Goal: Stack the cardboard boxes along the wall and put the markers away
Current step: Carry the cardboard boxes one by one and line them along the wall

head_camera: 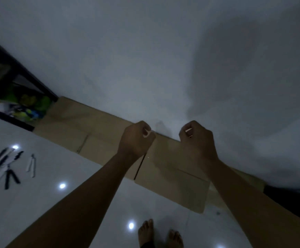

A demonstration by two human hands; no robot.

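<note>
fingers (146, 130) of both hands curl over cardboard box (170, 158) top edge

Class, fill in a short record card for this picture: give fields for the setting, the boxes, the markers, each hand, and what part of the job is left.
setting: dim room, glossy white floor, pale wall
cardboard boxes: flattened, leaning along the wall's base
markers: scattered loose on the floor, far left
left hand: fingers curled at a box's top edge
right hand: fingers curled at the same edge
shelf: dark frame, colourful items inside, left of the boxes
left to do: markers not yet put away
</note>
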